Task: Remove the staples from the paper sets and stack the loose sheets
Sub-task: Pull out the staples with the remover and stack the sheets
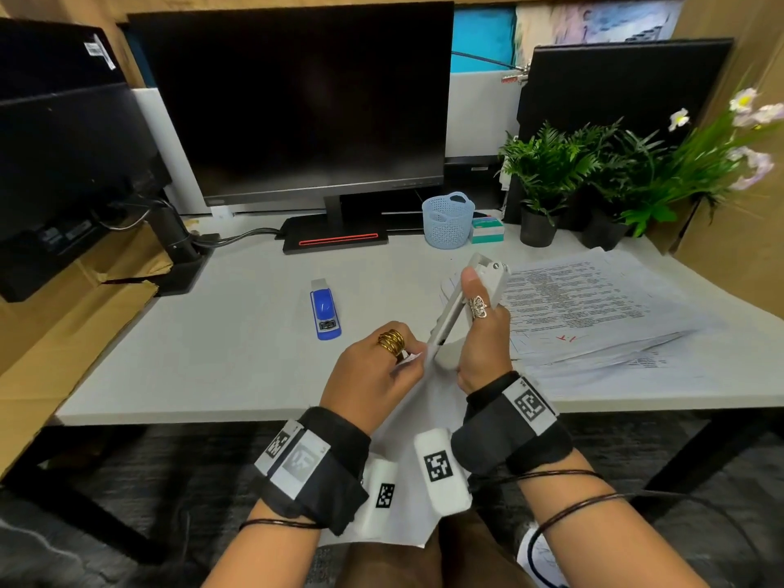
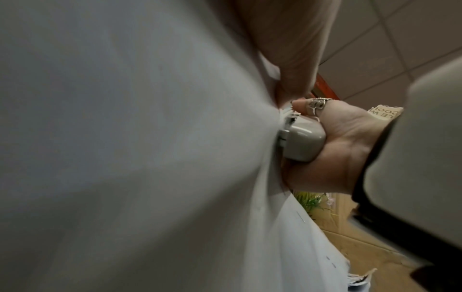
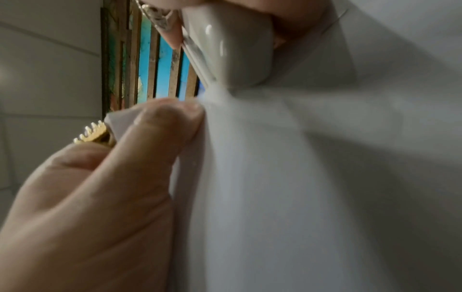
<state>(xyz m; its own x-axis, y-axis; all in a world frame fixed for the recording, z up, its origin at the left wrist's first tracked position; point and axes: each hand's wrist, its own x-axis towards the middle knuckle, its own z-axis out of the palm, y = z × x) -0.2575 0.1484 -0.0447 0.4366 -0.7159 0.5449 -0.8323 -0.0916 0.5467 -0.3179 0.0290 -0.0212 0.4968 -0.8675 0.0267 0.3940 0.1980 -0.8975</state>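
Observation:
A white paper set (image 1: 428,413) hangs over the desk's front edge between my wrists. My left hand (image 1: 382,367) pinches its top corner, thumb and fingers (image 3: 160,126) clamped on the paper (image 3: 287,177). My right hand (image 1: 479,328) grips a long white staple remover (image 1: 462,303) held upright, its lower tip pressed against that same corner. From the left wrist view the tool's head (image 2: 300,138) sits against the sheet (image 2: 125,138), with the right palm wrapped around it. No staple is visible at the tip.
A spread pile of printed sheets (image 1: 594,307) lies on the desk (image 1: 212,354) to the right. A blue stapler (image 1: 325,309) rests mid-desk. Behind stand a monitor (image 1: 297,104), a light-blue basket (image 1: 447,220) and potted plants (image 1: 572,171).

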